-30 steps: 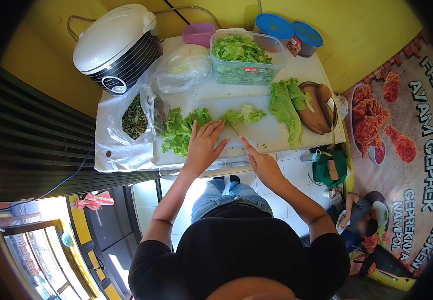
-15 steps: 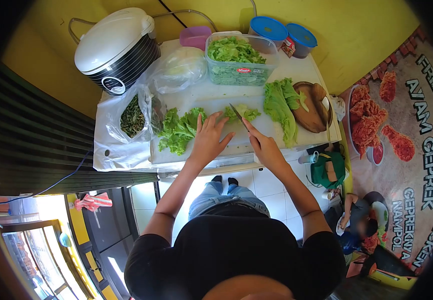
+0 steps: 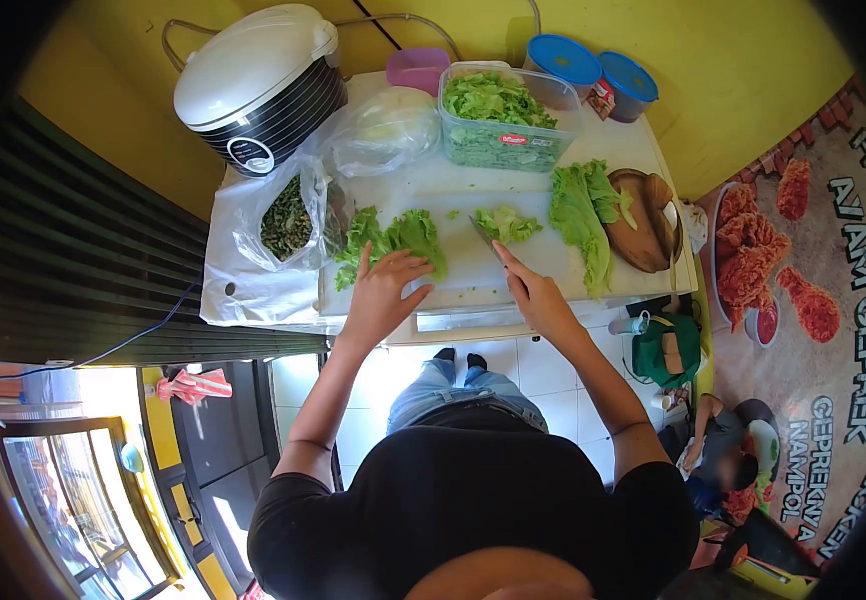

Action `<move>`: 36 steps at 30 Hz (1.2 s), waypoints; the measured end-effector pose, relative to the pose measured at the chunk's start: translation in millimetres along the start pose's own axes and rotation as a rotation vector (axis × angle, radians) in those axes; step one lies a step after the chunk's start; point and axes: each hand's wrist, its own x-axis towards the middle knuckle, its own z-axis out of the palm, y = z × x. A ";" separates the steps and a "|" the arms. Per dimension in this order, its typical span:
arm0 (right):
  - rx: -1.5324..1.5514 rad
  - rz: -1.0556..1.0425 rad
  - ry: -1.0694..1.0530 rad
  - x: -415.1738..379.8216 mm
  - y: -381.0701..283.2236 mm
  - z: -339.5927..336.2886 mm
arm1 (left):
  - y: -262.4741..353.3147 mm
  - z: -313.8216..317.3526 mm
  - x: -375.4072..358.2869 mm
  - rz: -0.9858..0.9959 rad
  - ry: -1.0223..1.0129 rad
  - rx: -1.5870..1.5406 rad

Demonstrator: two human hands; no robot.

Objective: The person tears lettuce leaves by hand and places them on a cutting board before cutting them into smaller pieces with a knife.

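My right hand (image 3: 535, 298) is wrapped round the handle of a knife (image 3: 482, 231). The blade points away from me, along the left side of a small heap of cut lettuce (image 3: 509, 225) on a white cutting board (image 3: 463, 268). Over the near edge of the lettuce leaves (image 3: 408, 238) on the left rests my left hand (image 3: 385, 292), its fingers stretched out and thumb apart. Whether its fingertips press on the leaves is hard to tell. More long lettuce leaves (image 3: 582, 225) lie right of the heap.
Behind the board stands a clear tub (image 3: 509, 148) of cut lettuce. A rice cooker (image 3: 258, 90), a plastic bag of dark greens (image 3: 286, 225) and a wrapped bundle (image 3: 385, 130) are at left. A wooden plate (image 3: 638, 232) sits at right. Another person (image 3: 721, 455) is at lower right.
My left hand has moved left, from beside the cut heap onto the left leaves. The knife has shifted from over the heap to its left side. The whole view has swung slightly.
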 end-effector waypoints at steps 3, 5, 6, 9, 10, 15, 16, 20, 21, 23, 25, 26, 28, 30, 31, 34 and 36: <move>0.043 -0.017 -0.028 -4.2 -9.6 -2.0 | 2.8 18.5 -0.2 0.048 0.112 -0.033; 0.064 -0.009 -0.063 -2.9 -16.2 -0.7 | 9.7 26.5 4.7 0.095 0.183 -0.056; 0.086 -0.001 -0.095 -1.2 -19.8 0.0 | 12.0 26.7 6.7 0.094 0.184 -0.055; 0.247 0.051 -0.096 7.6 -31.0 0.8 | 12.0 24.5 11.4 0.062 0.199 -0.079; 0.249 0.050 -0.095 11.5 -34.4 1.3 | 8.8 24.9 11.7 0.041 0.177 -0.071; 0.206 -0.065 0.023 50.0 -29.8 16.2 | 3.6 28.4 7.9 0.076 0.191 -0.072; 0.209 -0.064 0.027 60.7 -27.2 21.8 | 3.0 29.3 6.5 0.098 0.219 -0.064; 0.075 -0.278 0.175 97.1 -18.3 37.4 | -3.1 31.7 5.3 0.162 0.264 -0.045; 0.039 -0.329 0.173 102.2 -18.8 39.2 | -4.0 30.7 4.8 0.159 0.265 -0.044; 0.040 -0.296 0.136 108.5 -17.6 39.4 | -4.2 28.7 5.0 0.178 0.265 -0.033; 0.037 -0.261 0.099 107.8 -26.2 32.2 | -0.2 24.5 3.9 0.146 0.277 -0.030; -0.004 -0.198 0.113 105.7 -29.8 26.3 | 1.9 23.4 3.5 0.116 0.285 -0.026; -0.048 -0.134 0.125 103.2 -32.4 21.5 | 4.6 23.9 4.4 0.098 0.319 -0.025; -0.046 -0.174 0.193 102.2 -29.1 21.6 | 5.9 27.3 6.0 0.081 0.353 -0.024; -0.049 -0.175 0.191 102.3 -27.4 22.3 | 5.4 30.4 7.4 0.070 0.356 -0.019; -0.051 -0.159 0.208 102.8 -21.0 26.5 | 8.2 32.2 12.3 0.006 0.340 -0.039; -0.057 -0.208 0.259 99.6 -19.9 28.4 | 10.6 32.2 15.9 -0.046 0.318 -0.064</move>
